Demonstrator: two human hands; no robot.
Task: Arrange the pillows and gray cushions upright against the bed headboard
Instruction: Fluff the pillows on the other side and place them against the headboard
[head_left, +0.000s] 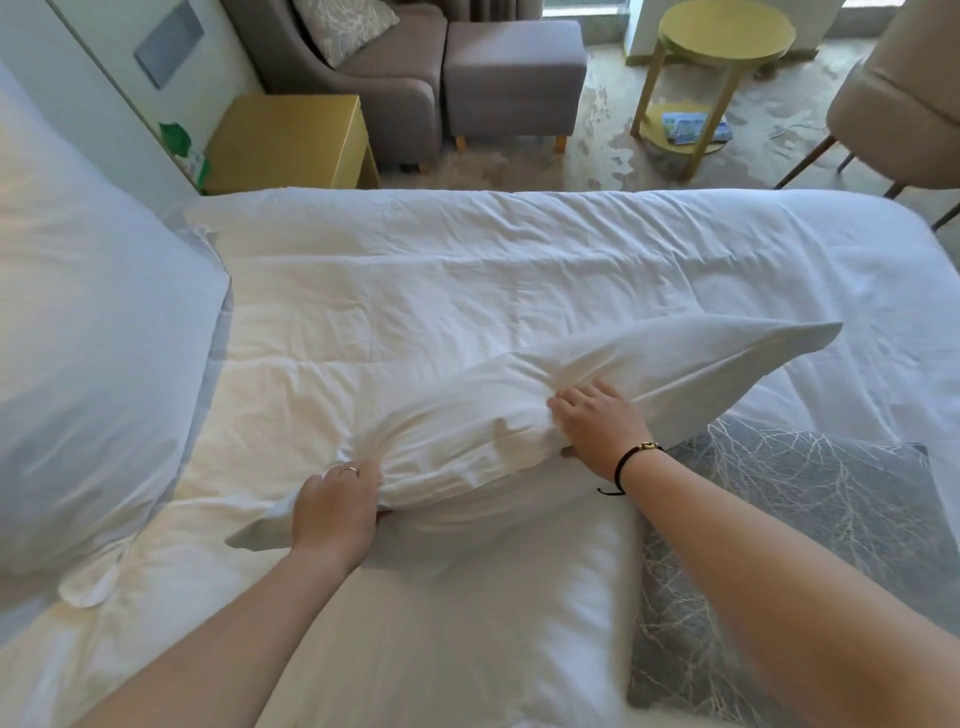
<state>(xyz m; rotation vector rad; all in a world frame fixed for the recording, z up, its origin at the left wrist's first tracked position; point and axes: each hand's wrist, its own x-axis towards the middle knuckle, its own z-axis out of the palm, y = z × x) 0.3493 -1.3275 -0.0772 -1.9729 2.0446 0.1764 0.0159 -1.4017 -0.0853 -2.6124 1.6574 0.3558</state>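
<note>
A white pillow (597, 384) is held above the bed's white duvet (467, 270), tilted with its far corner up to the right. My left hand (335, 506) grips its near left end and my right hand (597, 426) grips its near edge at the middle. Below it lies a second white pillow (493, 613), flat at the near edge. A gray cushion (810, 519) with a pale branch pattern lies flat at the right, partly under my right forearm. A large white pillow (88, 364) stands at the left against the wall-like headboard (104, 78).
Beyond the bed stand a yellow bedside table (291, 140), a gray armchair (374, 67) with a patterned cushion, a gray footstool (514, 73), a round yellow side table (722, 31) and a beige chair (904, 93).
</note>
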